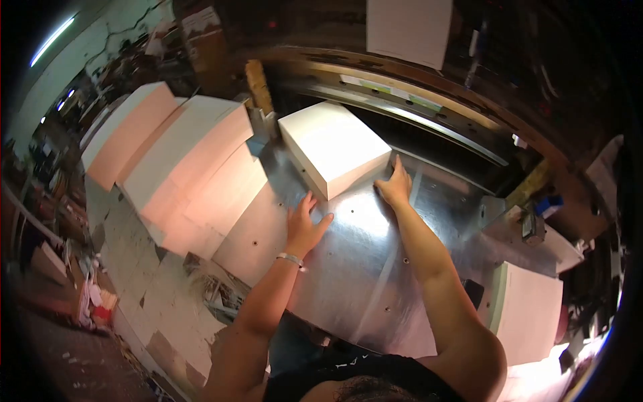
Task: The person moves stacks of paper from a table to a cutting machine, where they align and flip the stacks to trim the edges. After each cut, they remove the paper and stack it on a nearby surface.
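A thick white block of stacked paper lies at an angle on the shiny metal table, close to the machine's dark opening. My left hand is just short of the block's near corner, thumb and fingers spread. At the right corner is my right hand, its index finger stretched up along the block's side and its thumb apart. Neither hand is wrapped around anything. A bracelet circles my left wrist.
Tall paper stacks stand on a worn side surface to the left. Another paper stack is at the lower right. Behind the block runs a long metal bar. A white sheet hangs on the machine front.
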The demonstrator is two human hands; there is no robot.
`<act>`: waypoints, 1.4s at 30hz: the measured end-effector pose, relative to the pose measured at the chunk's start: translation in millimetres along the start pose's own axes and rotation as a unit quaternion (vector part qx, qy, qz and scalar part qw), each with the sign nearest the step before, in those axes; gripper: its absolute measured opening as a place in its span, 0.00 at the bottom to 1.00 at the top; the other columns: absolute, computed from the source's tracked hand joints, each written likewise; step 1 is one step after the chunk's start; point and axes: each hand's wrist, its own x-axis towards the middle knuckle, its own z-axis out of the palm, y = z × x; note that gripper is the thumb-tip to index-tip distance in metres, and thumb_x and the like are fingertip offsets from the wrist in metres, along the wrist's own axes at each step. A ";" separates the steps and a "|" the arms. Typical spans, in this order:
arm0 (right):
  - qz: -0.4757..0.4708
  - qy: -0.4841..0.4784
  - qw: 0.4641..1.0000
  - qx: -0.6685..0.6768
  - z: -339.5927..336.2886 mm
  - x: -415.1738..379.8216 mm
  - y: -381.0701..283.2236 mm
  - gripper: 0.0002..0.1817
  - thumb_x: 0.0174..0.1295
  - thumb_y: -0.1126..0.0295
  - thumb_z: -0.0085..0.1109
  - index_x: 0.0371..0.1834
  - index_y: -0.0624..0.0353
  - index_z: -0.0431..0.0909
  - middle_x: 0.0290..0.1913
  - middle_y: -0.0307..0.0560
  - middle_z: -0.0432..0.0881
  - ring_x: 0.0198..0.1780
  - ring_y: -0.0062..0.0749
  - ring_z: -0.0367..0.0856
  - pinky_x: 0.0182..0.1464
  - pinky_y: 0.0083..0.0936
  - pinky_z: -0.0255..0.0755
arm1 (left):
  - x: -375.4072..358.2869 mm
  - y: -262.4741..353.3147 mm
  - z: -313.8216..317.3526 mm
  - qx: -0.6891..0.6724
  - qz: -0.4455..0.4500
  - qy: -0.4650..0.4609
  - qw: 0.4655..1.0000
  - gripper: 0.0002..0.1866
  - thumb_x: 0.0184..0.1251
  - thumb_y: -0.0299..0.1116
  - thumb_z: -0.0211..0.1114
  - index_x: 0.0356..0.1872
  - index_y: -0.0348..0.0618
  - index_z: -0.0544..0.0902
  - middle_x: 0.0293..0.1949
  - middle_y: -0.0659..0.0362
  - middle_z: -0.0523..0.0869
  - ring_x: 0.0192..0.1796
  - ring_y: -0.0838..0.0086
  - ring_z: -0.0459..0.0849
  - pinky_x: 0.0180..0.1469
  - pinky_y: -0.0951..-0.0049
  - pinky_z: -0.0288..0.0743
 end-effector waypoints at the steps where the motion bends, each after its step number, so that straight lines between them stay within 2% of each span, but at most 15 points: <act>1: 0.007 -0.012 0.999 -0.031 0.8 -2.5 -6.9 0.46 0.49 0.64 0.69 0.76 0.55 0.63 0.71 0.53 0.72 0.77 0.46 0.62 0.81 0.43 0.45 | -0.7 -3.4 0.4 0.002 -0.005 0.012 1.000 0.46 0.63 0.48 0.71 0.76 0.35 0.60 0.68 0.43 0.78 0.73 0.56 0.72 0.81 0.55 0.43; 4: -0.067 -0.075 0.995 -0.020 6.1 -1.5 10.9 0.34 0.47 0.66 0.66 0.62 0.56 0.74 0.62 0.52 0.80 0.68 0.45 0.74 0.82 0.48 0.41 | 1.8 -17.5 3.4 0.024 -0.017 0.009 1.000 0.45 0.61 0.50 0.71 0.74 0.36 0.63 0.68 0.46 0.77 0.72 0.54 0.72 0.80 0.52 0.46; 7: -0.102 -0.073 0.990 0.064 -1.4 -34.9 4.7 0.33 0.44 0.64 0.69 0.58 0.57 0.75 0.50 0.48 0.86 0.58 0.46 0.81 0.81 0.50 0.40 | -4.0 0.8 -4.6 0.061 0.004 0.059 0.996 0.45 0.60 0.50 0.71 0.72 0.34 0.64 0.65 0.43 0.78 0.70 0.52 0.72 0.77 0.51 0.54; 10: -0.099 -0.097 0.987 0.082 -7.4 -64.9 2.9 0.37 0.45 0.62 0.72 0.62 0.58 0.73 0.56 0.51 0.85 0.62 0.47 0.80 0.82 0.51 0.35 | -5.9 -15.6 -2.0 -0.023 0.006 0.101 0.995 0.43 0.59 0.49 0.72 0.69 0.33 0.67 0.61 0.41 0.78 0.67 0.51 0.73 0.74 0.50 0.59; 17: -0.109 -0.169 0.977 0.074 -15.4 -160.3 1.3 0.53 0.47 0.58 0.77 0.77 0.58 0.58 0.71 0.54 0.72 0.73 0.50 0.68 0.79 0.63 0.31 | -47.1 -17.6 -32.0 0.085 -0.055 0.101 0.990 0.33 0.58 0.44 0.73 0.60 0.36 0.75 0.58 0.45 0.82 0.63 0.52 0.78 0.74 0.50 0.60; 20: -0.131 -0.235 0.957 0.104 -47.8 -216.7 -19.2 0.55 0.47 0.56 0.76 0.78 0.60 0.56 0.73 0.58 0.70 0.77 0.51 0.63 0.80 0.60 0.30 | -62.9 -28.5 -45.7 0.102 -0.081 0.088 0.988 0.32 0.57 0.46 0.74 0.59 0.37 0.75 0.58 0.47 0.81 0.63 0.55 0.78 0.76 0.44 0.55; 24: -0.195 -0.277 0.941 0.000 -70.7 -265.3 -18.2 0.57 0.52 0.53 0.72 0.83 0.60 0.49 0.78 0.63 0.61 0.83 0.54 0.48 0.82 0.54 0.31 | -96.0 -22.9 -75.0 0.115 -0.139 0.043 0.983 0.34 0.56 0.47 0.76 0.60 0.41 0.76 0.62 0.51 0.81 0.68 0.59 0.76 0.77 0.37 0.48; 30: -0.246 -0.289 0.924 -0.035 -90.9 -286.4 -16.0 0.54 0.56 0.57 0.68 0.82 0.63 0.48 0.81 0.60 0.57 0.83 0.57 0.47 0.82 0.56 0.35 | -165.5 -18.7 -81.9 0.182 -0.131 0.119 0.967 0.57 0.56 0.52 0.77 0.78 0.38 0.52 0.76 0.41 0.63 0.79 0.47 0.59 0.76 0.31 0.44; 32: -0.210 -0.211 0.953 0.049 -75.4 -283.9 -0.8 0.53 0.56 0.62 0.68 0.82 0.61 0.47 0.79 0.62 0.58 0.81 0.59 0.51 0.82 0.51 0.41 | -187.1 -22.4 -78.1 0.195 -0.164 0.142 0.956 0.62 0.55 0.51 0.78 0.80 0.38 0.45 0.77 0.37 0.57 0.79 0.44 0.57 0.77 0.35 0.45; 33: -0.194 -0.171 0.962 0.089 -67.9 -282.2 4.0 0.53 0.56 0.65 0.67 0.83 0.60 0.47 0.78 0.64 0.59 0.81 0.60 0.53 0.82 0.48 0.43 | -199.8 -44.6 -75.7 0.115 -0.063 0.183 0.974 0.59 0.58 0.45 0.77 0.81 0.38 0.44 0.78 0.36 0.54 0.79 0.45 0.56 0.77 0.43 0.51; 36: -0.105 -0.111 0.985 0.081 -80.2 -270.2 -9.3 0.51 0.57 0.69 0.63 0.83 0.60 0.45 0.76 0.63 0.62 0.77 0.57 0.59 0.78 0.43 0.56 | -233.4 -11.3 -72.5 -0.282 -0.098 0.182 0.937 0.54 0.64 0.37 0.74 0.81 0.40 0.43 0.78 0.39 0.54 0.78 0.47 0.58 0.77 0.51 0.55; 37: -0.085 -0.103 0.987 0.088 -79.1 -264.3 -8.9 0.50 0.57 0.70 0.62 0.83 0.59 0.45 0.74 0.63 0.64 0.75 0.57 0.62 0.76 0.43 0.59 | -242.5 -7.6 -74.5 -0.329 -0.185 0.185 0.907 0.48 0.72 0.35 0.66 0.82 0.42 0.42 0.78 0.44 0.57 0.76 0.54 0.63 0.76 0.51 0.60; 40: -0.021 -0.112 0.987 0.113 -89.1 -259.9 -10.4 0.48 0.57 0.72 0.60 0.82 0.58 0.47 0.68 0.62 0.71 0.69 0.55 0.70 0.71 0.42 0.66 | -260.3 13.1 -88.4 -0.537 -0.249 0.103 0.799 0.41 0.78 0.43 0.58 0.82 0.45 0.45 0.76 0.48 0.61 0.71 0.58 0.70 0.74 0.49 0.65; 41: 0.007 -0.131 0.983 0.125 -102.0 -262.2 -17.0 0.47 0.57 0.73 0.59 0.82 0.58 0.48 0.67 0.62 0.73 0.68 0.55 0.72 0.69 0.41 0.68 | -259.9 -1.5 -89.0 -0.561 -0.254 0.078 0.784 0.33 0.81 0.51 0.51 0.76 0.42 0.60 0.70 0.51 0.70 0.66 0.58 0.76 0.70 0.48 0.70; 42: 0.033 -0.152 0.978 0.136 -108.9 -262.9 -20.2 0.47 0.57 0.73 0.58 0.82 0.57 0.49 0.66 0.62 0.74 0.66 0.55 0.74 0.68 0.40 0.69 | -262.1 -0.7 -91.4 -0.594 -0.263 0.068 0.757 0.31 0.81 0.53 0.50 0.73 0.42 0.64 0.68 0.51 0.73 0.65 0.57 0.77 0.70 0.48 0.71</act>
